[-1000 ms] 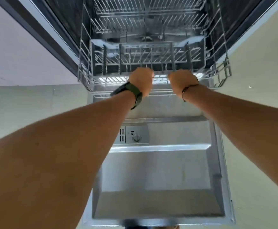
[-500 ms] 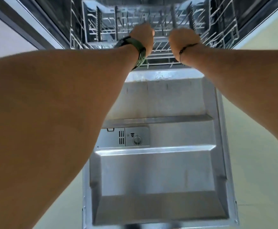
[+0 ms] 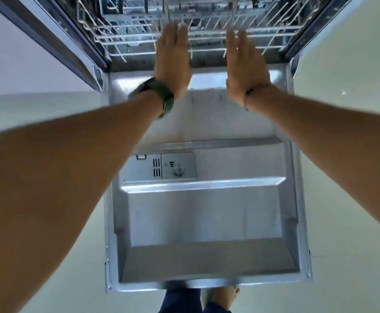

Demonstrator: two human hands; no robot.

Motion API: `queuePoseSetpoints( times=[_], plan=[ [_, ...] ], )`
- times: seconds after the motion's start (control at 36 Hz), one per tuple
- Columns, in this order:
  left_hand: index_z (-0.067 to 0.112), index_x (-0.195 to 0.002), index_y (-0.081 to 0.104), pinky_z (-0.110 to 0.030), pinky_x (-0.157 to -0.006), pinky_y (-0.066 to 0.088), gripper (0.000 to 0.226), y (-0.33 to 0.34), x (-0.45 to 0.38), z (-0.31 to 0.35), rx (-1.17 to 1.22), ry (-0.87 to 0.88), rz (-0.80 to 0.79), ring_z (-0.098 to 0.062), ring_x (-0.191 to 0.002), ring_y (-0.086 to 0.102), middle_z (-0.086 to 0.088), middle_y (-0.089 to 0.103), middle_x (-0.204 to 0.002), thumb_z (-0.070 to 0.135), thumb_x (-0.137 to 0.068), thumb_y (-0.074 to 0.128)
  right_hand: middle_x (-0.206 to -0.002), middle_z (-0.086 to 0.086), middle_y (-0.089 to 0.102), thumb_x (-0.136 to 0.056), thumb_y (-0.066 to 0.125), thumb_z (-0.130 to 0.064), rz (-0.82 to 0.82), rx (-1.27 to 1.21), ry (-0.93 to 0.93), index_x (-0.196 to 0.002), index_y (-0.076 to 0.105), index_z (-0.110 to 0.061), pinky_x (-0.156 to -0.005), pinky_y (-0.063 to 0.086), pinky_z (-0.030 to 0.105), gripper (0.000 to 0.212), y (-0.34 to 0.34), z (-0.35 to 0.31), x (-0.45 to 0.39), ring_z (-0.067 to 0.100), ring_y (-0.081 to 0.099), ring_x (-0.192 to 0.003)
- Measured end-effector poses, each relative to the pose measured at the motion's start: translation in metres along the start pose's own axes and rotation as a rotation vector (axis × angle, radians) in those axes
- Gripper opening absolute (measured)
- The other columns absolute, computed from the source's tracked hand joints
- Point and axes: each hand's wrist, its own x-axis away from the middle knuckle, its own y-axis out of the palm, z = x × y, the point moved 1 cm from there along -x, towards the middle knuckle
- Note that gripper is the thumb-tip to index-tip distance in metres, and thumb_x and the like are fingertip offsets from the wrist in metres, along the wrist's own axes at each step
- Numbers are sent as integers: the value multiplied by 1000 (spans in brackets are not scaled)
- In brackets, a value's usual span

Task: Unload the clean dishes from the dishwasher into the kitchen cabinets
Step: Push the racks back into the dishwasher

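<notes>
Dishwasher (image 3: 203, 213) rack (image 3: 207, 35) bare, wire-framed

text: none legible | dispenser panel (image 3: 162, 168): small bar marks only

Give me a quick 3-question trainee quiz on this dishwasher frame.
1. True or false: the lower rack holds plates.
2. Which best fits the hands? A) gripping the rack B) open and flat, fingers extended C) holding a cup
3. Which wrist wears the dark green watch?

Key:
1. False; no dishes visible in it.
2. B; left hand and right hand are open, above the door.
3. Left.
</notes>
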Motion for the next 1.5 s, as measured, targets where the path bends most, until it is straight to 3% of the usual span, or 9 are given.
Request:
queuePoseSetpoints(
  times=[0.33, 0.53, 0.72, 0.97, 1.06, 1.19, 1.28, 1.36, 1.5],
  plan=[
    [5, -131, 46, -32, -100, 36, 38, 58, 279, 4, 355, -464, -528, -29, -122, 49, -16, 53, -133, 4, -95, 37, -146, 14, 27, -94, 44, -18, -461, -225, 242, -144, 22, -10, -101, 37, 43, 55, 108, 8, 245, 34, 33, -129],
    [16, -72, 50, -24, -55, 43, 25, 69, 405, 12, 929, -1168, -392, -18, -58, 49, -8, 52, -68, 1, -90, 41, -138, 19, 38, -94, 44, -16, -555, -372, 440, -138, 32, -7, -102, 33, 38, 47, 124, -10, 339, 36, 37, -126],
    [12, -71, 41, -22, -49, 27, 22, 82, 468, 29, 1163, -1583, -223, -14, -51, 30, -6, 38, -65, 4, -92, 44, -134, 17, 45, -92, 45, -14, -512, -625, 738, -129, 41, -2, -94, 40, 36, 39, 148, -24, 395, 34, 46, -121],
    [15, -72, 41, -18, -48, 43, 31, 107, 509, 18, 1392, -1836, -51, -15, -54, 45, -6, 39, -74, 35, -97, 44, -94, 8, 46, -89, 58, -33, -338, -1490, 1751, -132, 28, -8, -65, 55, 27, 58, 185, -18, 448, 23, 50, -79],
    [14, -110, 53, -27, -76, 53, 37, 116, 501, 10, 1622, -1876, 197, -21, -85, 61, -14, 53, -104, 45, -89, 55, -128, 14, 51, -85, 64, -36, -295, -1766, 1749, -133, 38, -13, -79, 53, 33, 59, 204, -15, 448, 24, 59, -96],
    [13, -129, 42, -43, -82, 46, 78, 128, 502, -10, 1862, -1890, 487, -25, -113, 51, -8, 50, -121, 74, -81, 33, -78, 1, 49, -82, 67, -39, -106, -1990, 1786, -77, 49, -16, -53, 40, 28, 30, 230, -11, 444, 13, 45, -59],
    [16, -142, 33, -57, -110, 22, 82, 135, 505, -22, 1901, -1877, 544, -34, -135, 33, -10, 37, -146, 73, -84, 21, -86, 4, 51, -82, 65, -42, 28, -2069, 1822, -76, 50, -17, -70, 48, 29, 30, 236, -14, 441, 18, 51, -76],
    [18, -141, 34, -57, -111, 21, 77, 141, 504, -29, 1894, -1878, 602, -35, -134, 34, -10, 38, -145, 70, -86, 22, -103, 8, 56, -79, 65, -51, 126, -2206, 1775, -84, 57, -19, -97, 47, 39, 33, 247, -18, 443, 27, 56, -103],
    [25, -149, 16, -58, -112, 13, 82, 154, 502, -57, 1811, -1914, 598, -32, -143, 14, -5, 17, -156, 72, -82, 24, -100, 4, 64, -72, 69, -56, 220, -2375, 1647, -77, 64, -23, -102, 42, 46, 34, 265, -14, 440, 29, 59, -101]
  ],
)
